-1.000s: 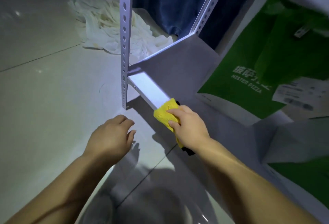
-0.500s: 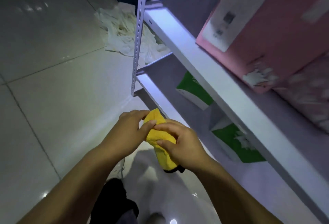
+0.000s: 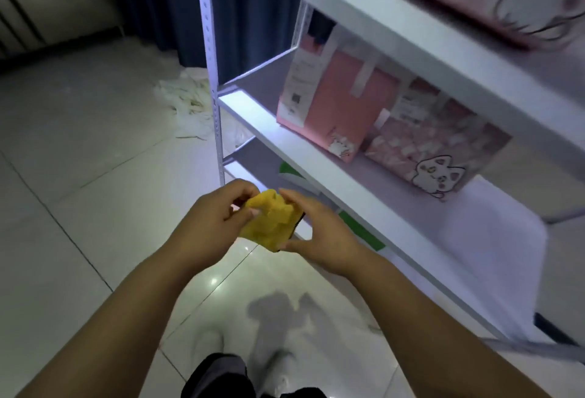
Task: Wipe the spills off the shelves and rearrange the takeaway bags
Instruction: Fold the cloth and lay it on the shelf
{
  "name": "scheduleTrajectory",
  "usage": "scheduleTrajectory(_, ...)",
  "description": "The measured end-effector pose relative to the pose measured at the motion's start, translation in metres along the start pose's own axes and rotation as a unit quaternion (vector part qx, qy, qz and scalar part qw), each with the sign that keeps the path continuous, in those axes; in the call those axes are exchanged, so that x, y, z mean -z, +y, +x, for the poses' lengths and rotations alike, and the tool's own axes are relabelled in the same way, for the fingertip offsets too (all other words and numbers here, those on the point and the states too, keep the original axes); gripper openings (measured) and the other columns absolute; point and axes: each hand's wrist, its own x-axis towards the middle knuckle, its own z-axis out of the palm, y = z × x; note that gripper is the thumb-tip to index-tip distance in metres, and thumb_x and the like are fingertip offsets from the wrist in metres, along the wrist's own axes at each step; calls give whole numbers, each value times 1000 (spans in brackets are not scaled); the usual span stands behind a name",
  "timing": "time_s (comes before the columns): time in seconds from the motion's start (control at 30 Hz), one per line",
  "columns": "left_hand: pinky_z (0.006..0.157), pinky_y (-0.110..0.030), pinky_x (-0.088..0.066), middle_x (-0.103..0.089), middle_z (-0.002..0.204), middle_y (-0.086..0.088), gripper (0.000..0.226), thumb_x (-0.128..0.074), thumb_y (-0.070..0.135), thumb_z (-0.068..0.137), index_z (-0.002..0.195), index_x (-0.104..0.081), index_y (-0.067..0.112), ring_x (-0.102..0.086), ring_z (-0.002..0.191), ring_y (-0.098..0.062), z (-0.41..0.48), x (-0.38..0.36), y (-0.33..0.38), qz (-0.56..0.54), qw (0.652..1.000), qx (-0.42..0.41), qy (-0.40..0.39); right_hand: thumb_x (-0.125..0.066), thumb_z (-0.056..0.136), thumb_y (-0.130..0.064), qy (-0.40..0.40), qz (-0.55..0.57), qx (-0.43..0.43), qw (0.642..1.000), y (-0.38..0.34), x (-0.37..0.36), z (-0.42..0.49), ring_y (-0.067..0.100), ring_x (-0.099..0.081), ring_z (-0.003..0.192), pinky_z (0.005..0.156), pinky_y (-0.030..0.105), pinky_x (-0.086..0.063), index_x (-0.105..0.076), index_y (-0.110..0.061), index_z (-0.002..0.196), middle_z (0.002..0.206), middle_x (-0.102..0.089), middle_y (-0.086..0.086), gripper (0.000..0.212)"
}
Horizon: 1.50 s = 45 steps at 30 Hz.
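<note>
Both forearms are reaching forward, the left hand point(image 3: 218, 223) and right hand point(image 3: 319, 236) pinching the yellow cloth point(image 3: 269, 220) between them, fingers curled round its edges. They are holding it above the tiled floor point(image 3: 79, 207), just in front of the white shelf point(image 3: 316, 154) carrying pink takeaway bags point(image 3: 332, 103).

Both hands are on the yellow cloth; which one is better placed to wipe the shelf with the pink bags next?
Probably the right hand: it grips the yellow cloth nearest the shelf; the left hand sits farther out.

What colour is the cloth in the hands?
Yellow cloth, with a dark edge; head view shows it.
</note>
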Motion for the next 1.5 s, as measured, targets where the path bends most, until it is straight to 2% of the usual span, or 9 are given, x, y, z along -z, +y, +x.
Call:
scheduleTrajectory(0.13,69,-25,-48,-60,88,21,16,-55,20,88,88,-55,37,-57,85,-1,-3,30,30,-3,997,-54,-63,-76,69,-32,37,-89,4,995,-34,29,-15,14,-48,109,91,36,-44,-57,-28,115,117,-56,-4,50)
scheduleTrajectory(0.3,74,-23,-47,-61,94,24,39,-53,13,90,98,-49,51,-57,91,2,1,65,61,18,987,-121,-108,-70,70,-55,102,-120,-46,986,-70,52,-43,11,-51,75,56,28,-36,-44,-41,78,76,-54,-14,30)
scheduleTrajectory(0.43,68,-16,-44,-59,91,15,48,-53,10,90,91,-50,58,-55,84,2,2,88,81,91,973,-166,-134,-74,70,-45,161,-111,-48,980,-103,64,-64,11,-55,79,61,27,-44,-54,-35,90,83,-60,-11,30)
scheduleTrajectory(0.57,73,-31,-52,-64,85,6,30,-62,16,83,86,-55,45,-60,80,-10,1,104,106,162,947,-238,-140,-76,74,-27,186,-142,-51,971,-132,82,-93,12,-55,81,66,24,-44,-61,-25,95,89,-62,-7,26)
scheduleTrajectory(0.73,60,-8,-38,-58,71,18,16,-70,41,76,75,-57,31,-52,69,4,2,104,144,212,913,-331,-109,-65,85,-33,240,-210,-51,946,-160,98,-135,0,-50,81,68,17,-36,-67,-22,110,96,-60,-13,27)
scheduleTrajectory(0.83,55,-10,-34,-56,67,19,18,-68,43,77,72,-55,31,-51,67,6,6,102,171,195,914,-349,-74,-61,87,-36,302,-172,-58,936,-174,109,-163,-13,-53,59,59,6,-42,-60,-35,121,88,-62,-18,34)
scheduleTrajectory(1.1,61,-24,-44,-61,74,7,17,-71,31,77,73,-56,25,-55,72,-8,4,87,248,145,890,-430,-49,-65,85,-20,416,-266,-80,866,-203,151,-222,2,-53,72,71,20,-43,-68,-22,103,86,-64,-18,18)
scheduleTrajectory(1.3,57,-17,-40,-56,69,13,20,-73,22,77,73,-54,24,-53,68,-6,10,66,280,154,855,-487,-90,-67,83,-22,390,-267,-155,867,-204,170,-250,10,-62,52,60,23,-51,-67,-22,94,71,-63,-10,11)
scheduleTrajectory(1.5,60,-15,-40,-57,79,18,28,-72,27,77,94,-50,33,-54,73,0,22,33,299,154,848,-478,-169,-63,86,-22,388,-225,-193,873,-183,181,-275,14,-64,63,65,29,-54,-61,-26,95,83,-64,-6,10)
